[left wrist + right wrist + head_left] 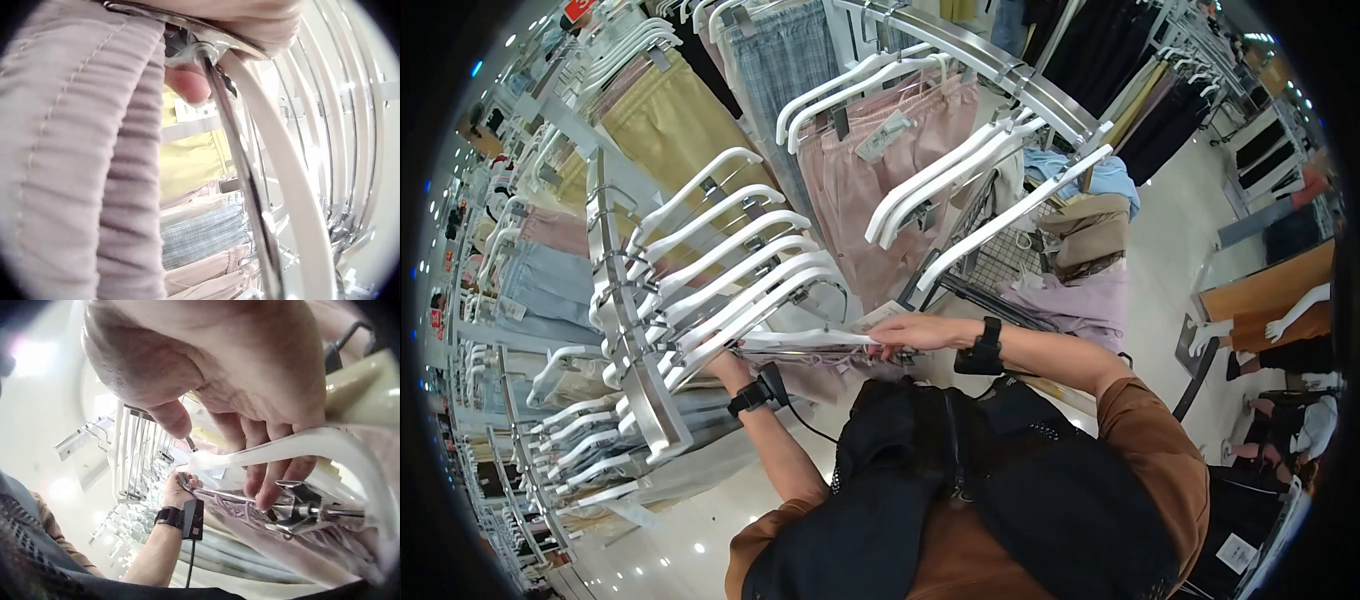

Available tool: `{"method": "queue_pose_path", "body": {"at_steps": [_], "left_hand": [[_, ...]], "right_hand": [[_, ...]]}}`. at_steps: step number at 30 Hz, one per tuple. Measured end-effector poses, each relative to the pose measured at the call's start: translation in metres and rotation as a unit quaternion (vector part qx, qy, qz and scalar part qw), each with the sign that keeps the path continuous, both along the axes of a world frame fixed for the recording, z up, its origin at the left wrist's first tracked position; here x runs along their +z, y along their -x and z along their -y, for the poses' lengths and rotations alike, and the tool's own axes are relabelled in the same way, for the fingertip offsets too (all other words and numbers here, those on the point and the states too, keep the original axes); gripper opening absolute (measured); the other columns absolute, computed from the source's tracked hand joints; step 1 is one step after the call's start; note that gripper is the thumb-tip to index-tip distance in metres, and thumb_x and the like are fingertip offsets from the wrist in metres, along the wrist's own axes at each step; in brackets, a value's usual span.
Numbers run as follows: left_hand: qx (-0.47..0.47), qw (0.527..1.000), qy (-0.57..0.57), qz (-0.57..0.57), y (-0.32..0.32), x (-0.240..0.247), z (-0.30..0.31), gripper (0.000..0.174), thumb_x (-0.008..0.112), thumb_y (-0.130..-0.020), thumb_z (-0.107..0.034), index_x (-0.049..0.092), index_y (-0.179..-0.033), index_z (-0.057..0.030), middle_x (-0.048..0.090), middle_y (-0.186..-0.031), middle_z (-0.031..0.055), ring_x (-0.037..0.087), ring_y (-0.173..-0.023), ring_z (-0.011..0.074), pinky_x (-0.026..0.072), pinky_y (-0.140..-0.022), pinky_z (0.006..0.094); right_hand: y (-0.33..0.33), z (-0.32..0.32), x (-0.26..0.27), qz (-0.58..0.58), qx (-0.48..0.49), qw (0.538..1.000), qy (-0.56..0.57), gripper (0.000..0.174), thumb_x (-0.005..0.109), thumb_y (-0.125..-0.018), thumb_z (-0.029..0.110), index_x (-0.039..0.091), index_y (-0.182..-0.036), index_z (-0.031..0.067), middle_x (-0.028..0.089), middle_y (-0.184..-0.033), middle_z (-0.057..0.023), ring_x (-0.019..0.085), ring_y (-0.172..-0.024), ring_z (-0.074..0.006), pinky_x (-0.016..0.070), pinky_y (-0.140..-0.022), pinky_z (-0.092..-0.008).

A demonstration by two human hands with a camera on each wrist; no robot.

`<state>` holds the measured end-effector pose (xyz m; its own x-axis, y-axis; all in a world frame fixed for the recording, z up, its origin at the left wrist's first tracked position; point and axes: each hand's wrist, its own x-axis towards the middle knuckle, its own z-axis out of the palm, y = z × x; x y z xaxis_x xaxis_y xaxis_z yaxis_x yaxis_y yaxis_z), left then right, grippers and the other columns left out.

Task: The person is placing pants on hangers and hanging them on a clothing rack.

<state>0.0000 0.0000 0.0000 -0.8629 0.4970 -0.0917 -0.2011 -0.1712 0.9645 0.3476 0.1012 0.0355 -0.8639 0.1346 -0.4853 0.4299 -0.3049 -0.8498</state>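
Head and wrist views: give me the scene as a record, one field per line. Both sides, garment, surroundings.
Place: clothes shop
Left grip: on one end of a white hanger, by a metal fitting; fingers partly hidden
Right grip: fingers curled over the same hanger, toward its other end
Clip: metal, just below the right fingers
Garment: pale mauve trousers with gathered waistband, below the hanger
Left side: metal rail with more white hangers
Beyond: yellow trousers, pink trousers, both hanging
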Motion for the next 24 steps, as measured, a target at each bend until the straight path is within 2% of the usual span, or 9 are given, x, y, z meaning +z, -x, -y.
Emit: {"method": "queue_pose_path", "body": {"at_steps": [2, 3, 5, 7, 8, 11, 16, 22, 24], "left_hand": [[0.016, 0.997, -0.072, 0.034, 0.012, -0.031, -0.004, 0.029, 0.064, -0.091, -0.021, 0.060, -0.115, -0.0050, 0.060, -0.102, 0.0078, 0.062, -0.089, 0.0166, 0.0537, -0.081, 0.0305], [0.057, 0.992, -0.115, -0.017, 0.036, -0.029, -0.030, 0.017, 0.061, -0.092, -0.020, 0.064, -0.095, -0.0032, 0.061, -0.085, 0.0049, 0.060, -0.070, 0.0173, 0.0520, -0.066, 0.0335], [0.045, 0.994, -0.089, -0.052, 0.045, -0.029, -0.036, 0.023, 0.060, -0.092, -0.019, 0.060, -0.075, -0.0040, 0.060, -0.072, 0.0033, 0.055, -0.059, 0.0162, 0.0457, -0.055, 0.0324], [0.084, 0.991, 0.000, -0.105, 0.004, 0.029, -0.052, 0.033, 0.060, -0.090, -0.020, 0.050, -0.061, -0.0069, 0.053, -0.059, 0.0031, 0.052, -0.058, 0.0105, 0.0423, -0.054, 0.0264], [0.078, 0.992, 0.002, -0.101, 0.003, 0.032, -0.055, 0.033, 0.060, -0.090, -0.020, 0.050, -0.061, -0.0069, 0.053, -0.059, 0.0031, 0.052, -0.058, 0.0105, 0.0423, -0.054, 0.0264], [0.077, 0.992, 0.007, -0.095, 0.004, 0.054, -0.073, 0.032, 0.060, -0.090, -0.020, 0.051, -0.063, -0.0063, 0.054, -0.060, 0.0034, 0.052, -0.059, 0.0109, 0.0427, -0.055, 0.0268], [0.086, 0.993, 0.016, -0.081, 0.006, 0.077, -0.098, 0.030, 0.060, -0.090, -0.020, 0.053, -0.065, -0.0052, 0.054, -0.062, 0.0041, 0.052, -0.059, 0.0116, 0.0434, -0.055, 0.0275], [0.098, 0.992, 0.032, -0.076, 0.013, 0.095, -0.118, 0.028, 0.059, -0.090, -0.021, 0.055, -0.068, -0.0040, 0.054, -0.063, 0.0049, 0.052, -0.060, 0.0124, 0.0441, -0.055, 0.0283], [0.106, 0.990, 0.043, -0.077, 0.016, 0.098, -0.118, 0.028, 0.059, -0.090, -0.021, 0.055, -0.069, -0.0036, 0.054, -0.064, 0.0051, 0.052, -0.060, 0.0126, 0.0444, -0.056, 0.0285]], "right_hand": [[-0.017, 0.007, -0.016, -0.075, -0.045, 0.995, -0.046, 0.045, 0.053, -0.099, 0.027, 0.051, -0.135, -0.0017, 0.062, -0.119, -0.0080, 0.058, -0.101, -0.0124, 0.0457, -0.090, -0.0273], [0.001, -0.005, -0.017, -0.085, -0.048, 0.994, -0.047, 0.045, 0.053, -0.099, 0.027, 0.051, -0.135, -0.0017, 0.062, -0.119, -0.0080, 0.058, -0.101, -0.0124, 0.0457, -0.090, -0.0273], [-0.001, 0.003, -0.012, -0.113, -0.142, 0.974, -0.134, 0.044, 0.054, -0.098, 0.029, 0.056, -0.127, -0.0040, 0.065, -0.109, -0.0095, 0.059, -0.097, -0.0137, 0.0468, -0.085, -0.0269], [-0.004, -0.001, -0.008, -0.113, -0.143, 0.959, -0.217, 0.046, 0.055, -0.097, 0.028, 0.053, -0.129, -0.0042, 0.064, -0.109, -0.0117, 0.059, -0.097, -0.0149, 0.0470, -0.085, -0.0280], [-0.008, 0.000, -0.006, -0.109, -0.135, 0.940, -0.295, 0.048, 0.056, -0.097, 0.027, 0.051, -0.131, -0.0044, 0.064, -0.110, -0.0140, 0.060, -0.098, -0.0162, 0.0472, -0.086, -0.0291], [-0.010, 0.006, 0.010, -0.055, -0.116, 0.957, -0.261, 0.054, 0.056, -0.096, 0.028, 0.044, -0.138, -0.0029, 0.061, -0.118, -0.0205, 0.060, -0.105, -0.0217, 0.0458, -0.092, -0.0312], [-0.015, 0.013, 0.020, -0.075, -0.089, 0.912, -0.394, 0.065, 0.055, -0.095, 0.028, 0.030, -0.145, -0.0034, 0.039, -0.145, -0.0261, 0.045, -0.129, -0.0375, 0.0372, -0.107, -0.0382], [-0.044, 0.002, 0.055, -0.009, -0.038, 0.940, -0.338, 0.064, 0.052, -0.098, 0.034, 0.026, -0.149, 0.0047, 0.045, -0.142, -0.0227, 0.050, -0.126, -0.0330, 0.0429, -0.101, -0.0365], [-0.063, -0.008, 0.065, 0.021, -0.011, 0.957, -0.288, 0.057, 0.053, -0.098, 0.034, 0.038, -0.144, 0.0053, 0.058, -0.128, -0.0211, 0.060, -0.113, -0.0303, 0.0489, -0.093, -0.0335]]}}
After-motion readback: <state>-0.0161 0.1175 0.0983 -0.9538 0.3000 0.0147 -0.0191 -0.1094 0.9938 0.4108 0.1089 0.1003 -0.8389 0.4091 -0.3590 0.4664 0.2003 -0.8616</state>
